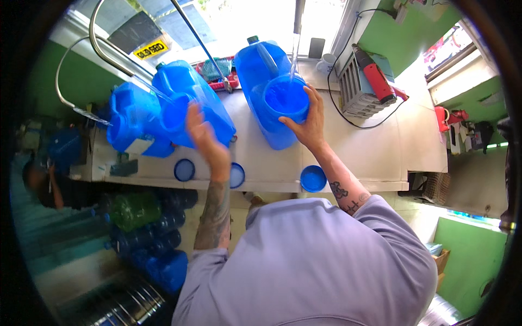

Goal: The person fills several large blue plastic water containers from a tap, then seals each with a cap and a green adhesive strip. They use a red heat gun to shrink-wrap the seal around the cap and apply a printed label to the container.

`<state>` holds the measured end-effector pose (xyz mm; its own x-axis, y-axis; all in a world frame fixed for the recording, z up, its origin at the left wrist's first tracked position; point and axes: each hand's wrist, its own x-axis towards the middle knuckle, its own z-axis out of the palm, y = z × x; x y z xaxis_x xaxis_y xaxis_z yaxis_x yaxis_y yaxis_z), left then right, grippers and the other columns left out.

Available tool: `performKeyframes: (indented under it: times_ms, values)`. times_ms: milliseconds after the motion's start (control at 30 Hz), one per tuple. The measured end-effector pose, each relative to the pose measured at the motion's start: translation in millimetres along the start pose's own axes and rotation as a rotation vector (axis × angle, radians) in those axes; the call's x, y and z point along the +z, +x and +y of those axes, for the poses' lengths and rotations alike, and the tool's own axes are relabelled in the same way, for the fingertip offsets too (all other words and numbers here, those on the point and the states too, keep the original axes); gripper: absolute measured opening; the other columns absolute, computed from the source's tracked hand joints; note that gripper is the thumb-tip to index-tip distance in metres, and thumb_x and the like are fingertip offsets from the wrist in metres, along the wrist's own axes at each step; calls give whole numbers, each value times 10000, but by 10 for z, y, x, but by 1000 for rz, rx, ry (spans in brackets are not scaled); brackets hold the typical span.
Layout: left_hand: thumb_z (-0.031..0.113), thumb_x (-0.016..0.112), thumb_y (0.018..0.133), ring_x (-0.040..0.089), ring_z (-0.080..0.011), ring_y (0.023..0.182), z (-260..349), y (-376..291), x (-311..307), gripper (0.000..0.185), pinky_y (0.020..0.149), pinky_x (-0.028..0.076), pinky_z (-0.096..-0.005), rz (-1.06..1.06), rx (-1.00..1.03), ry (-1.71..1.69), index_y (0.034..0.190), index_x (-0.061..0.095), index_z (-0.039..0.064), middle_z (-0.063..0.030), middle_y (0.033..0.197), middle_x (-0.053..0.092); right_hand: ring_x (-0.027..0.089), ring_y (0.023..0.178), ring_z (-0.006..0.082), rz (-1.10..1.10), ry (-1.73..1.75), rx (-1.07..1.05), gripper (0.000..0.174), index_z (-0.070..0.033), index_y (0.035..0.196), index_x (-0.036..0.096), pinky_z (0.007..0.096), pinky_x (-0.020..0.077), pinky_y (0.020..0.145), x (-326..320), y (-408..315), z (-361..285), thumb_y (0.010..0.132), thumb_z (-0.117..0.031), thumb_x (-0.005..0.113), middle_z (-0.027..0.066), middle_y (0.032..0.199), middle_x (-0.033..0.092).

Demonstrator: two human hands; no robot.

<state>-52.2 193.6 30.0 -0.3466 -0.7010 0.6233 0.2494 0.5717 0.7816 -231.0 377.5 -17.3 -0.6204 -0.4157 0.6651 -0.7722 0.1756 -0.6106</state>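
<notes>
Three blue plastic water jugs stand on the white counter. My right hand [310,120] rests its spread thumb and fingers around the wide mouth of the right jug [261,87], where a clear stream of water falls in. My left hand [206,138], blurred, is raised beside the mouth of the middle jug [191,110] with fingers apart; whether it touches the jug cannot be told. Water from a curved metal spout [110,61] runs into that jug. The left jug [138,122] gets water from another thin spout [61,81]. Blue round lids [313,178] lie along the counter's near edge.
A red heat gun [375,77] lies on a grey slatted crate [357,89] at the right, its black cord looping over the counter [367,146]. A white mug [326,63] and a red basket [216,73] stand at the back. Large bottles [134,210] lie stacked below left; a person [45,183] is at far left.
</notes>
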Motion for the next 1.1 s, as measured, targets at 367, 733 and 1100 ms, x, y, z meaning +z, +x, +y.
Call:
performKeyframes:
  times_ms: [367,733,1100]
  values:
    - [292,379,1058,483,-356,1345,-96,-275,1270,449,1146,326,-447,-267,-13,232,1424,496,59,-173,1438,539,638,1164,336,-250,200,340,387,-20,1311,591,436,516,972,-213,487,1454,1016,-270,578,223,1271,633]
    - [315,367,1011,523,-384,1292,-105,-281,1279,548,1108,368,-455,-214,14,239,1425,487,-24,-222,1405,555,535,1303,348,-899,-311,82,459,-58,1414,482,443,450,1088,994,723,2413,975,-185,530,172,1403,555]
    - [262,363,992,557,-374,1266,-119,-284,1269,521,1089,404,-443,-193,50,297,1383,532,-38,-230,1368,581,605,1189,361,-863,-337,211,369,-114,1299,549,476,497,993,808,567,2674,957,-254,541,158,1304,609]
